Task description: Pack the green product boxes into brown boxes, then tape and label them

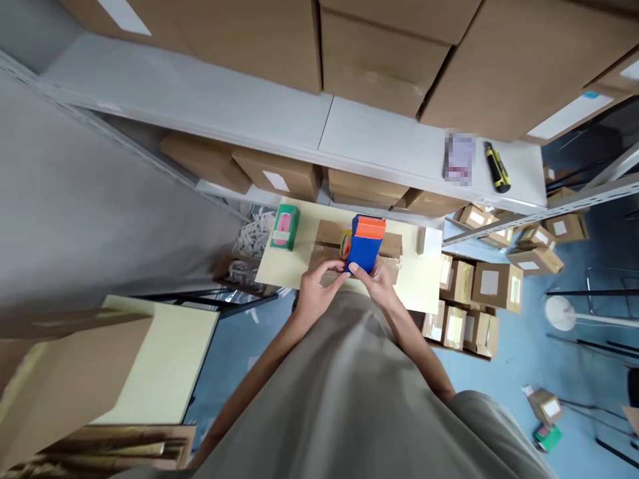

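A blue tape dispenser point(363, 251) with an orange front and a dark toothed edge is held above the small cream table, in front of my body. My right hand point(377, 283) grips its near end, thumb on the blue face. From the other side, the bent fingers of my left hand point(319, 289) close on its lower left corner. A yellow and orange ring, perhaps the roll, shows at its left side point(345, 245). Beneath lies a cardboard box point(394, 245) with clear tape on it, partly hidden by the dispenser and my hands.
A green box with a pink front point(283, 227) lies on the table's left, a small white box point(422, 240) on its right. The shelf point(369, 126) above holds large cartons and a yellow-black box cutter point(497, 167). Several small cartons point(462, 293) stand at the right.
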`<state>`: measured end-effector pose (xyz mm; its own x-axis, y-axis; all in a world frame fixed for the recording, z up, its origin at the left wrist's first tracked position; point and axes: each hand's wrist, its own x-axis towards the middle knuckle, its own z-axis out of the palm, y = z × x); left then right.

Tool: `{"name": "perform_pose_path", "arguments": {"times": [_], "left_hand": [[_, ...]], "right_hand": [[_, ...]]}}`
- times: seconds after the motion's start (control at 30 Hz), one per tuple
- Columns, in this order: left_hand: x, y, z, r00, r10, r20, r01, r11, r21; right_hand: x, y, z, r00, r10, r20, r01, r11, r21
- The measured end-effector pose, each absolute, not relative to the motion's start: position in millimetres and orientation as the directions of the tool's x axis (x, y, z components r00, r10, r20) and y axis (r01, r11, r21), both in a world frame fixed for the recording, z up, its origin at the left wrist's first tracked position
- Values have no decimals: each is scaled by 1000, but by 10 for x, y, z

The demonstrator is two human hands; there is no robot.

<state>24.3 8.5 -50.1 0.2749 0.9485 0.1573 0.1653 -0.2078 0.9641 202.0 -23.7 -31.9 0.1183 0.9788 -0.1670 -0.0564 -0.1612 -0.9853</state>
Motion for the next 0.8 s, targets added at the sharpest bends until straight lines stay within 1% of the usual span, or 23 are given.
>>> {"name": "perform_pose_path", "arguments": {"times": [0.13,0.2,0.3,0.33,0.5,0.6,0.7,0.8], "left_hand": [[128,26,-435,387,908,162,223,-262,939],[78,45,-363,362,920,147,233,-242,942],[-10,147,-196,254,963,89,194,-141,971],[-40,201,-134,247,967,56,167,-100,981],[-96,493,103,374,918,-131,38,126,991],[-60,585,146,390,896,-212,32,217,976],[-23,608,98,374,897,-237,44,238,970],[7,584,-23,347,906,-241,42,242,969]], "right_hand": [[2000,-302,-342,112,979,-170,1,-171,-985],[2052,-323,-326,88,983,-163,53,-168,-984],[2154,-374,-288,-41,985,-169,102,-164,-981],[2191,-393,-276,-90,980,-178,120,-166,-979],[2386,-432,-192,-272,935,-227,294,-144,-945],[2487,-397,-76,-328,907,-264,393,-123,-911],[2552,-336,51,-354,886,-298,467,-109,-878],[2588,-262,139,-337,881,-331,519,-119,-847]]}}
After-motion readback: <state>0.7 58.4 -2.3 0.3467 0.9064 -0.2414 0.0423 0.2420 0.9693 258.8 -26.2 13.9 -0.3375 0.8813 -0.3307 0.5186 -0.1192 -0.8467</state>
